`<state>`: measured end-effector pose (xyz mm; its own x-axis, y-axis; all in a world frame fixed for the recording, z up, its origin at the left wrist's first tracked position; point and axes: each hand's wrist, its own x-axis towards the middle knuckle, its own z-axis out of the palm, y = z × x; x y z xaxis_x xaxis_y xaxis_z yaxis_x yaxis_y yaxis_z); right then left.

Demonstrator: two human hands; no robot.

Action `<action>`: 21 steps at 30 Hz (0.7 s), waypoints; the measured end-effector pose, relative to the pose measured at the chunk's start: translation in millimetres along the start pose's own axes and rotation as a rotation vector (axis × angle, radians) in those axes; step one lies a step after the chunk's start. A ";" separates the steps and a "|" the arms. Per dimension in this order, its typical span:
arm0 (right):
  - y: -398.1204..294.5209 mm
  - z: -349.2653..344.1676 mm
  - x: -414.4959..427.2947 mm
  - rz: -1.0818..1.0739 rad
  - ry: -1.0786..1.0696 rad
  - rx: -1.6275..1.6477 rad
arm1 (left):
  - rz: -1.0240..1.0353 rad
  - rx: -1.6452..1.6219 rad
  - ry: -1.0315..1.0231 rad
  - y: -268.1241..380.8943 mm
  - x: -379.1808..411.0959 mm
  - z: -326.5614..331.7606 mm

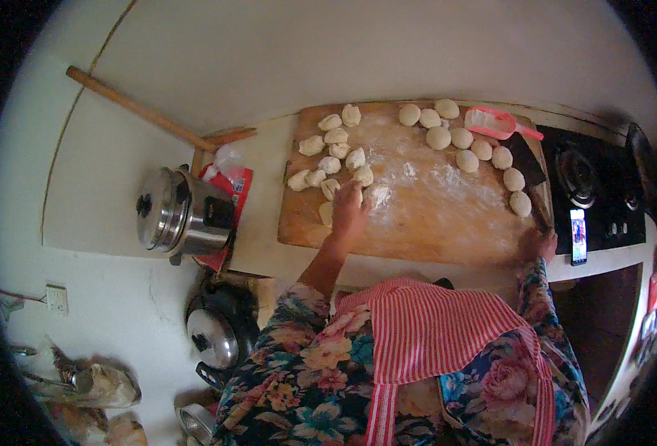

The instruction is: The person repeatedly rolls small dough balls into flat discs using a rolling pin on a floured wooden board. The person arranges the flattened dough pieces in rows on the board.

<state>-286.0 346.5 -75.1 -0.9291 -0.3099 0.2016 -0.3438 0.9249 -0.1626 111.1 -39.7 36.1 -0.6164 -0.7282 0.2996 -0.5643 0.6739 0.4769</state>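
Note:
My left hand (350,209) reaches over the left part of a floured wooden board (417,234), its fingers among rough dough pieces (329,165). Whether it grips one is hidden by the hand itself. Just beyond the fingertips is a dough piece (363,176), and a pale one (326,213) lies beside the wrist. My right hand (541,245) is at the board's near right corner, by the handle end of a dark-bladed cleaver (523,159). Blur hides whether it holds the handle or the board. Smooth round dough balls (466,160) curve along the board's right side.
A pink scoop (490,122) with flour lies at the back right. Beyond the board's right edge are a black gas hob (596,189) and a lit phone (579,237). To the left stands a steel electric pot (183,209); a lidded pan (217,337) sits lower.

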 end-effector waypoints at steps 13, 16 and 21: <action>-18.5 -13.1 -5.5 0.020 -0.083 0.010 | -0.055 0.163 -0.302 79.9 -16.4 24.4; -29.0 -18.7 -12.5 -0.013 0.045 0.067 | -0.020 0.155 -0.142 65.8 -21.3 36.2; -26.3 -13.3 -13.3 0.019 0.111 0.032 | -0.206 -0.091 -0.184 55.1 -11.4 41.1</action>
<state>-262.8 329.2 -60.6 -0.9152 -0.2648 0.3037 -0.3324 0.9223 -0.1974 64.5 10.8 25.0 -0.5882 -0.8078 0.0375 -0.6413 0.4942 0.5869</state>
